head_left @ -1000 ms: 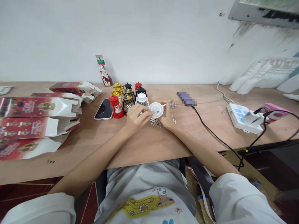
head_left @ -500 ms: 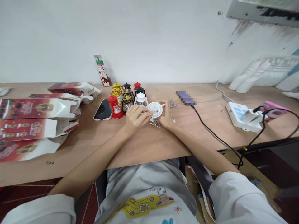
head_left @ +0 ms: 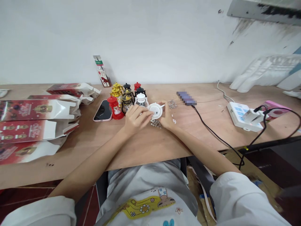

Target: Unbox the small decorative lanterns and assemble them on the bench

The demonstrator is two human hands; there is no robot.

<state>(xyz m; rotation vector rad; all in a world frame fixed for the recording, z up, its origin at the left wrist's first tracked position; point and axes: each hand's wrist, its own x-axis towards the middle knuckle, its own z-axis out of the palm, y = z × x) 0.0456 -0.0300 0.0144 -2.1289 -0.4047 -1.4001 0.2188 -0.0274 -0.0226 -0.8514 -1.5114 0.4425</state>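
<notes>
My right hand (head_left: 166, 118) is wrapped round a white mini lantern (head_left: 158, 110), whose round underside is turned up toward me with a small dark opening in it. Against the left side of that base are the bent fingertips of my left hand (head_left: 137, 119); whatever they pinch is hidden. A pile of small silver button cells (head_left: 155, 123) lies just below the lantern. To the left stands a cluster of mini lanterns, among them a red one (head_left: 115, 108), a white one (head_left: 141, 100) and a bronze one (head_left: 127, 103).
Red printed boxes (head_left: 25, 110) lie at the left, beside a phone (head_left: 102, 110). Small metal pieces (head_left: 172, 104) lie behind my right hand. A purple device (head_left: 186, 98) trails a black cable toward a white power strip (head_left: 243, 116). A packaged brush (head_left: 102, 72) leans on the wall.
My left fingertips have drawn slightly back from the middle of the lantern's base toward its left rim. The right hand keeps its hold on the lantern.
</notes>
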